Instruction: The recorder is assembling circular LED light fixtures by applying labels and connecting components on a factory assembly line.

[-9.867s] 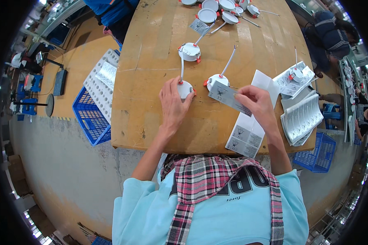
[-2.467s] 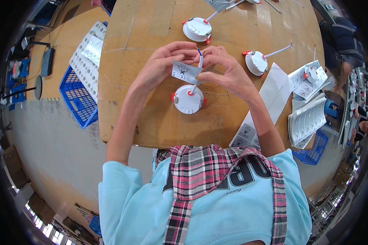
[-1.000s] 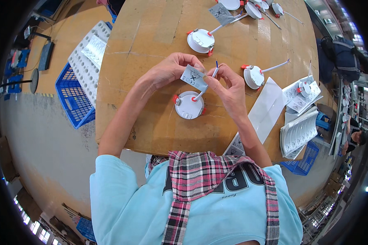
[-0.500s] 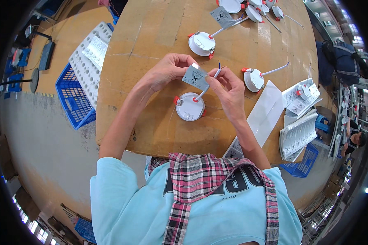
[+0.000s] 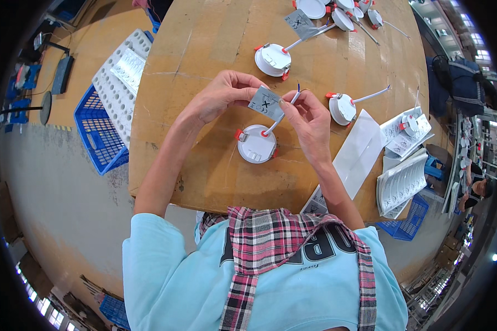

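Observation:
A round white downlight (image 5: 256, 144) with red-tipped spring clips lies on the table in front of me, its white cable (image 5: 282, 117) rising up and to the right. A silver-grey printed label (image 5: 265, 102) sits at that cable like a small flag. My left hand (image 5: 225, 97) pinches the label's upper left edge between thumb and fingers. Between the thumb and fingers of my right hand (image 5: 307, 122) are the cable and the label's right edge. Bare wire ends stick out above the right fingers.
Other downlights (image 5: 273, 59) lie beyond and to the right, one with a label on its cable. White strips (image 5: 357, 149) and stacked label sheets (image 5: 402, 185) are at the right edge. A blue basket (image 5: 96, 132) holding a perforated white panel (image 5: 119, 83) stands left of the table.
My left hand has shifted very slightly, and the label has tilted a little toward the cable. The downlight has stayed in place.

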Demonstrator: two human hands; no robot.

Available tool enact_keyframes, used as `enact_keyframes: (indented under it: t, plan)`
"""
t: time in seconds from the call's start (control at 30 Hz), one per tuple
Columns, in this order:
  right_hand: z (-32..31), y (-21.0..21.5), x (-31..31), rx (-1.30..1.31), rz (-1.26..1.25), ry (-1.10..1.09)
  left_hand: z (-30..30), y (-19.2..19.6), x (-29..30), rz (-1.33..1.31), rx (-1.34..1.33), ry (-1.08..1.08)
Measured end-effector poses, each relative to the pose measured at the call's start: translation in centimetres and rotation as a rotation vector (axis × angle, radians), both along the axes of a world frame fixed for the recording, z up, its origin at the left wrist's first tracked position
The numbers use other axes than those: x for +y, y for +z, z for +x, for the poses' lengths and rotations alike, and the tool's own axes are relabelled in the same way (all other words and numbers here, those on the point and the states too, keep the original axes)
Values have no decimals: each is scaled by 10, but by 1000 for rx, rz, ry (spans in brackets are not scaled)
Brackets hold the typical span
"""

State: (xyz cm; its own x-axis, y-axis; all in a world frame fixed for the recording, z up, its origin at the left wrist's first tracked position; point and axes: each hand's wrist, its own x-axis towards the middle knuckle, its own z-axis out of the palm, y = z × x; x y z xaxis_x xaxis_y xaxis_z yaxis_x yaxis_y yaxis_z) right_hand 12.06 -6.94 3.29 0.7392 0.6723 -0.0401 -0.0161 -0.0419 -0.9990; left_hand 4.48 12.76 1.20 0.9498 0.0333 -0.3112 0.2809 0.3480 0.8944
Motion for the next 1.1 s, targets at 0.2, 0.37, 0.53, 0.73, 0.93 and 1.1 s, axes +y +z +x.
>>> enact_keyframes:
  t: [0.2, 0.37, 0.53, 0.73, 0.93, 1.1]
  plan:
    - [1, 0, 0, -19, -7, -1, 0, 2, 3, -2, -37, -27]
    - [0, -1, 2, -5, -13, -22, -2, 5, 4, 7, -66, -43]
    - [0, -2, 2, -5, -12, -28, -2, 7, 5, 4, -68, -38]
    - [0, 0, 5, -25, -18, -23, -2, 8, 6, 20, -58, -25]
    - [0, 0, 5, -13, -25, -33, -2, 9, 4, 32, -56, -13]
    - [-1, -2, 5, 3, -13, -48, -3, 12, 3, 7, -56, -6]
